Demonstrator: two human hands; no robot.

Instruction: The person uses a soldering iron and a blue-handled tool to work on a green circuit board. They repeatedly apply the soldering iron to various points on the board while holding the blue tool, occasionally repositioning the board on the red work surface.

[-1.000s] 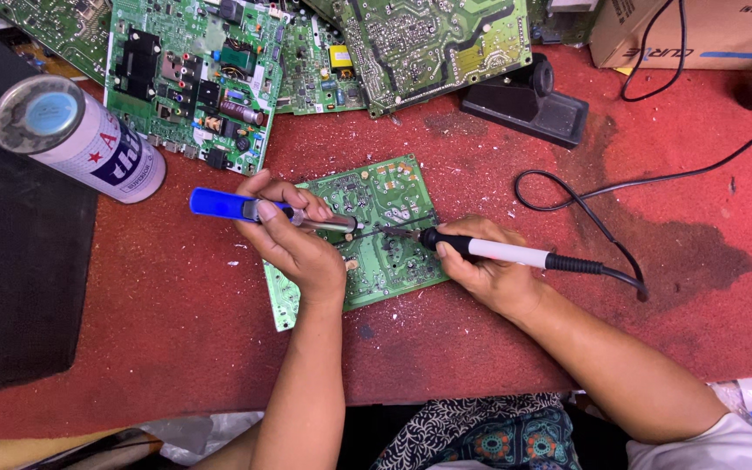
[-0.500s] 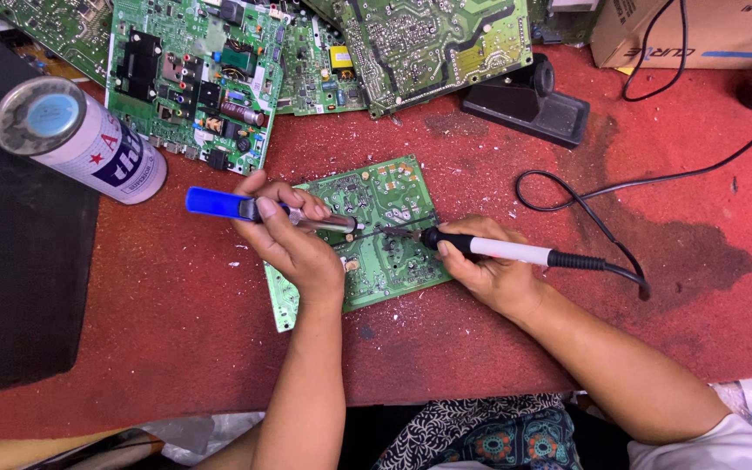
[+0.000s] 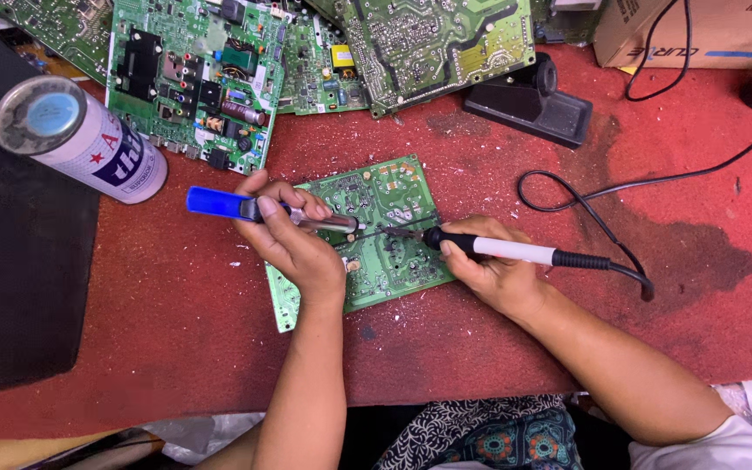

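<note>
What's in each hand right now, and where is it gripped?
Left hand grips a blue-handled desoldering pump around its metal middle. Right hand holds a soldering iron by the front of its handle, like a pen, over the green circuit board.

Both forearms are bare from wrist to elbow; no watch, ring, bracelet or glove shows on the left hand [image 3: 293, 248] or the right hand [image 3: 493, 274]. A white short sleeve [image 3: 707, 448] covers the right upper arm at five o'clock. At six o'clock, a dark patterned garment [image 3: 472, 435] shows white scrollwork with teal and orange floral medallions.
</note>
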